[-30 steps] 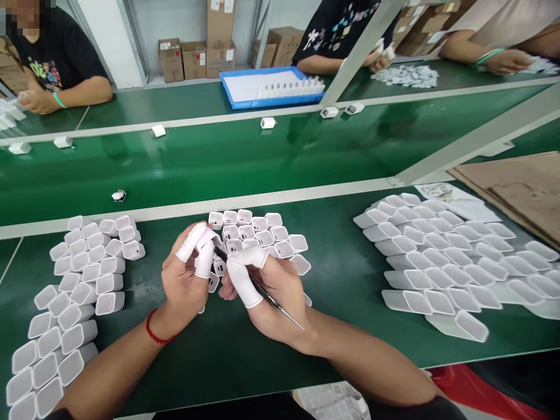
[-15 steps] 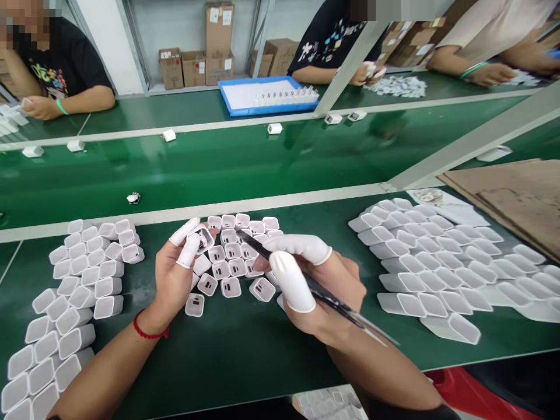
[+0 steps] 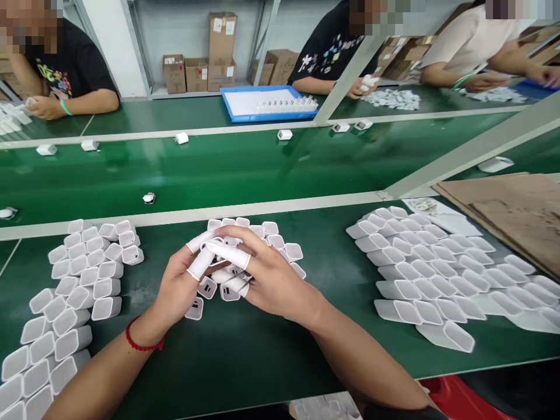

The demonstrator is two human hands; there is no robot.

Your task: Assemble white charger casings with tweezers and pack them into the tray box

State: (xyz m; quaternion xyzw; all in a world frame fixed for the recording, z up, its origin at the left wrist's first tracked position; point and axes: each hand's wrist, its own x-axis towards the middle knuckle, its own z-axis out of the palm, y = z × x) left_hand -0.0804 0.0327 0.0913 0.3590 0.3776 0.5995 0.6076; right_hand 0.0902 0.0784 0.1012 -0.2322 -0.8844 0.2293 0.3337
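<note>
Above the tabletop (image 3: 245, 356), the left hand (image 3: 179, 286) grips a case (image 3: 217, 260) between its fingers; the right hand (image 3: 275, 280) adjoins it rightward (finger closure cannot be determined), equally near; long axis obscured.

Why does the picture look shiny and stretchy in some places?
In the head view, pale glare streaks the green belt; in the head view, the white shells on the right look slanted and stretched, probably from a wide lens; in the head view, the white case at the left hand blends with the white finger covers, making its edges hard to see.
</note>
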